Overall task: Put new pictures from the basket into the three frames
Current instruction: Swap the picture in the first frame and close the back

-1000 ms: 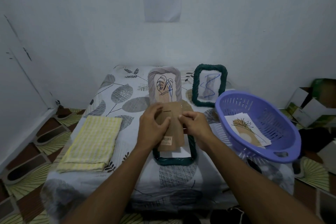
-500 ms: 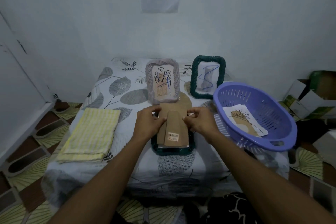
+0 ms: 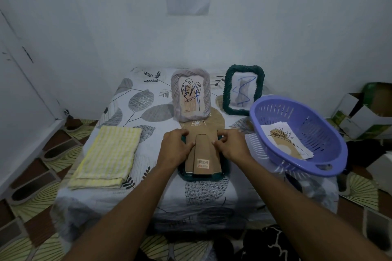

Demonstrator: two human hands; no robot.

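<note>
While the grey frame (image 3: 190, 94) and green frame (image 3: 244, 89) stand filled at the worktop's (image 3: 148, 176) back edge, left hand (image 3: 175, 147) and right hand (image 3: 230, 146) pinch the backing board (image 3: 203, 154) with curled fingers (image 3: 181, 133), seating it in the third frame (image 3: 203, 176) at the front edge. This looks like the last one, with spare pictures (image 3: 284, 140) in the basket (image 3: 265, 152) at the right edge.

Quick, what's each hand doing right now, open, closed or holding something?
Left hand: closed, fingers curled on the cardboard backing of the face-down green frame.
Right hand: closed, pinching the same backing's right edge.

Matt cardboard backing (image 3: 202, 154), glossy plastic basket (image 3: 275, 155)
</note>
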